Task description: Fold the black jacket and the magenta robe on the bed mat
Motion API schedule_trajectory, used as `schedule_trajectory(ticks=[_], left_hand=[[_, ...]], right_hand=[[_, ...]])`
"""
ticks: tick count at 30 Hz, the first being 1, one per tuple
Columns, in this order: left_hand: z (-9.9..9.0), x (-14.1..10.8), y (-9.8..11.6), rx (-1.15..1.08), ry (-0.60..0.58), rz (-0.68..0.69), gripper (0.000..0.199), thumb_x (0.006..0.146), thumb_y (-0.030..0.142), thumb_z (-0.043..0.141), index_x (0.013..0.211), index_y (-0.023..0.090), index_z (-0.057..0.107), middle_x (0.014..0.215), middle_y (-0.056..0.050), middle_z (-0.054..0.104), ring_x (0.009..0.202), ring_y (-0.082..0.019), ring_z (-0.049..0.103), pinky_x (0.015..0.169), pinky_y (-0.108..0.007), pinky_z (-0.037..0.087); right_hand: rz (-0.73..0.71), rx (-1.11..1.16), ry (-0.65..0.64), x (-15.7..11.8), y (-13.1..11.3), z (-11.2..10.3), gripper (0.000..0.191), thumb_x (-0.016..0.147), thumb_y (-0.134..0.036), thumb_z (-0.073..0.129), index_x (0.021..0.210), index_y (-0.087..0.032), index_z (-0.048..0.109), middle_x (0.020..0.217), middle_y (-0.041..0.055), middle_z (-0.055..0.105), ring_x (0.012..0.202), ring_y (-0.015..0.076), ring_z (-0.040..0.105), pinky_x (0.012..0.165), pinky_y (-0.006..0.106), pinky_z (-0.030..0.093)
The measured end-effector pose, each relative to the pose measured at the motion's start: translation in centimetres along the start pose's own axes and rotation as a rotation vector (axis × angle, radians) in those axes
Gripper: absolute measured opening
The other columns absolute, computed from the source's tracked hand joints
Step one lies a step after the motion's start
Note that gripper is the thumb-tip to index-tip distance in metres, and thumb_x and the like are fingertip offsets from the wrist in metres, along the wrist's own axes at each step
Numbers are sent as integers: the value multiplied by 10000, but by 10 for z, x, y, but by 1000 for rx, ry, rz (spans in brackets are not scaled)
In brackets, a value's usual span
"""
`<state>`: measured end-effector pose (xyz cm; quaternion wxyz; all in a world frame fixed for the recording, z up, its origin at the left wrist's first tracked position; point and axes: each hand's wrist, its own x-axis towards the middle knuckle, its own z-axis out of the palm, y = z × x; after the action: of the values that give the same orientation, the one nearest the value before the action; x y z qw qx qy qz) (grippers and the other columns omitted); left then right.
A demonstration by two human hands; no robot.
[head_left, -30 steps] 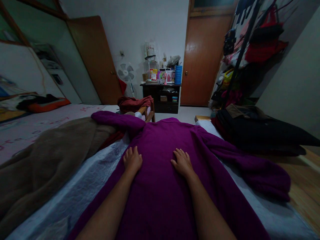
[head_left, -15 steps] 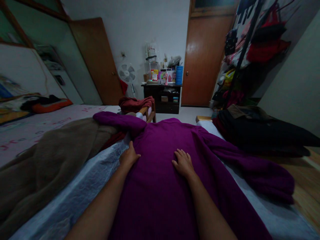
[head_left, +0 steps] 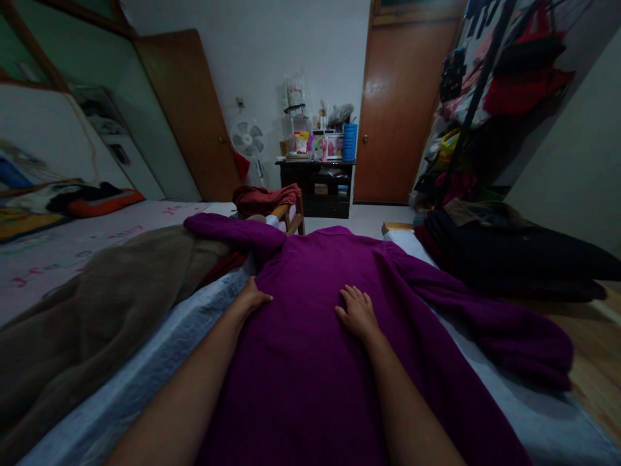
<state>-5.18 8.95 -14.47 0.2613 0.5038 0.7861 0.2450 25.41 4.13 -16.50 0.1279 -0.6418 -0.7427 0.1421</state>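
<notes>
A purple long-sleeved garment (head_left: 310, 362) lies spread out on a pale blue-white surface (head_left: 194, 349), its collar at the far end and its sleeves out to both sides. My left hand (head_left: 252, 298) rests at the garment's left edge, thumb and fingers apart, with some fingers hidden over the side. On the middle of the garment my right hand (head_left: 358, 312) lies palm down with its fingers spread, holding nothing.
A brown blanket (head_left: 107, 298) lies at the left. Dark folded clothes (head_left: 514, 252) are stacked at the right. Beyond the garment are reddish cloth (head_left: 266, 199) on a wooden frame, a fan (head_left: 248, 139) and a black cabinet (head_left: 315, 188).
My left hand has shifted slightly, its upper finger less raised. My right hand stays almost in place on the garment. The view has moved a little.
</notes>
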Motion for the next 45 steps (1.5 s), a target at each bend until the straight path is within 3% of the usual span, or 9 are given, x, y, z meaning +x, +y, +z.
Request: schedule_trajectory(ticks=[5,13,17,20,24,26,32,39,45], left_hand=[[6,-6,4,98,40,44,854,659,156,721,1395,143,288,1265,-128,606,1087,-220,628,870,-271,496],[-2,-21,5,554,77,149,805,808,262,588,1476,203,144,1083,-141,678,971,-292,669,764,-342,482],[-3,-36,13,702,161,200,710,881,248,482,1506,199,147,1162,-178,623,1041,-324,618,852,-421,457],[8,-48,25,744,302,361,577,914,170,366,1483,217,281,1346,-196,498,1230,-349,475,997,-506,358],[43,-59,33,693,108,570,473,935,217,361,1403,212,435,1466,-109,427,1373,-261,325,1120,-410,249],[62,-63,31,677,-7,527,504,951,380,367,1411,184,428,1487,-120,407,1392,-291,304,1117,-430,259],[81,-65,20,650,-18,449,704,908,612,323,1479,201,333,1572,-133,238,1430,-407,166,1107,-576,200],[78,-71,17,621,116,518,607,930,554,352,1411,193,439,1509,-125,377,1395,-365,280,1105,-544,242],[65,-66,10,495,149,567,405,942,185,317,1263,144,559,1273,-116,589,1180,-199,535,1029,-330,388]], right_hand=[[-4,6,5,0,0,0,550,892,-403,464,1399,-192,455,1523,68,358,1421,248,241,1154,446,127],[1,10,3,0,1,0,552,892,-412,467,1405,-207,449,1525,61,354,1423,233,242,1156,432,131],[-4,8,13,0,2,1,545,897,-421,463,1401,-216,453,1524,60,356,1421,231,246,1157,429,129],[-9,11,21,0,2,2,542,895,-412,465,1396,-206,460,1519,63,364,1416,242,254,1156,437,131],[-7,9,23,0,1,2,544,896,-414,462,1396,-200,461,1517,64,368,1415,252,254,1153,447,132],[-5,3,16,0,1,1,547,897,-414,459,1402,-202,454,1521,63,362,1417,244,250,1155,437,127],[86,-39,-2,-1,0,-1,615,893,-492,446,1435,-205,412,1551,94,293,1433,261,209,1146,464,110],[306,-98,-30,1,11,-6,703,878,-621,400,1472,-247,354,1581,143,183,1454,322,99,1127,517,57],[364,-110,-11,2,20,-8,707,873,-633,393,1476,-266,345,1580,148,175,1444,364,99,1115,536,65]])
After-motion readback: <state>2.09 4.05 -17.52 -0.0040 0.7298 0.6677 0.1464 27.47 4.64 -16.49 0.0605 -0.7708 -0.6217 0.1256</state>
